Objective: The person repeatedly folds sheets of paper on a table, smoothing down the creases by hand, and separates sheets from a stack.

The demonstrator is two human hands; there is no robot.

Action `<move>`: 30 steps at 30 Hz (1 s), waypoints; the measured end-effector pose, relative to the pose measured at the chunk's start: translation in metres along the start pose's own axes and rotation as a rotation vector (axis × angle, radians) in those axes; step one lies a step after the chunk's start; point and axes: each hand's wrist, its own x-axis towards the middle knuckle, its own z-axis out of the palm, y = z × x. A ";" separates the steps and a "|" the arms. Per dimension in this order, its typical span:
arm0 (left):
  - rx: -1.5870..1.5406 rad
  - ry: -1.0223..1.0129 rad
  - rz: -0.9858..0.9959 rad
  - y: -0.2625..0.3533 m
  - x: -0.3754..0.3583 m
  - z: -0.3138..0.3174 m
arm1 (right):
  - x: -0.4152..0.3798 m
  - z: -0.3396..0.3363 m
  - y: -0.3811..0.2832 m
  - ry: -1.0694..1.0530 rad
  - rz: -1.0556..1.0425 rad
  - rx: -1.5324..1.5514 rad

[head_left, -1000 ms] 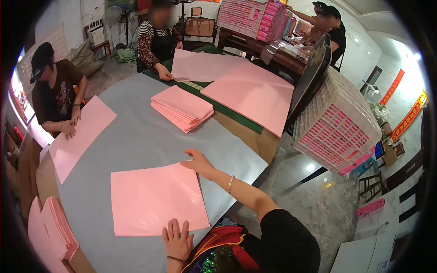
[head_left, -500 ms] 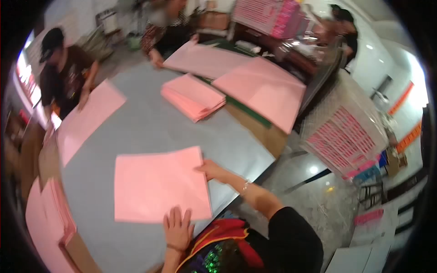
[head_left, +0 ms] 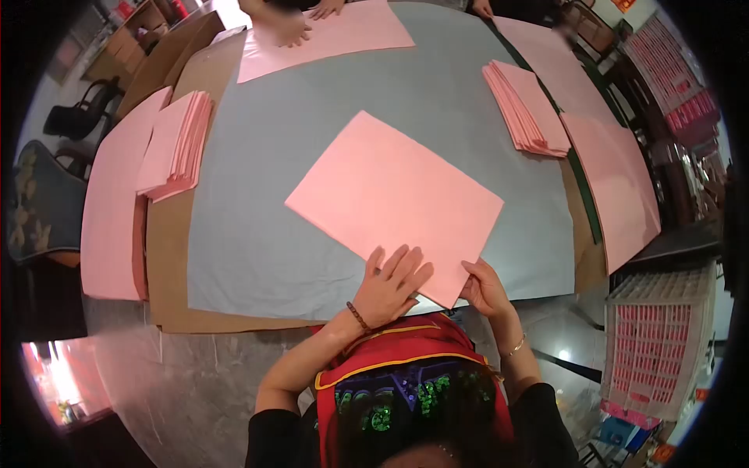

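Observation:
A folded pink sheet [head_left: 398, 187] lies at an angle on the grey table covering [head_left: 257, 242], its near corner at the table's front edge. My left hand [head_left: 388, 288] rests on its lower edge, palm down with the fingers spread. At the near right corner my right hand [head_left: 485, 288] pinches the sheet between thumb and fingers. A bead bracelet circles my left wrist and a thin bracelet my right.
Folded pink stacks lie left [head_left: 178, 148] and right [head_left: 527, 109] on the table. Large pink sheets [head_left: 612, 179] lie along the right side. Across the table, a co-worker's hands [head_left: 292, 30] press another pink sheet [head_left: 351, 31]. A crate [head_left: 655, 343] stands at the right.
The view has swung round to face the table squarely. The pink sheet now lies turned, with a corner toward me. My left hand has moved further onto it; my right hand still grips its edge.

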 end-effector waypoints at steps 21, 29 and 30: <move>-0.677 -0.225 -0.013 -0.079 -0.042 -0.039 | 0.003 -0.048 -0.010 0.279 -0.875 -0.917; -0.750 -0.116 -0.116 -0.084 -0.039 -0.049 | 0.024 -0.023 -0.050 -0.424 -0.800 -1.405; -0.642 -0.081 -0.128 -0.084 -0.040 -0.049 | 0.027 -0.027 -0.046 -0.465 -0.728 -1.343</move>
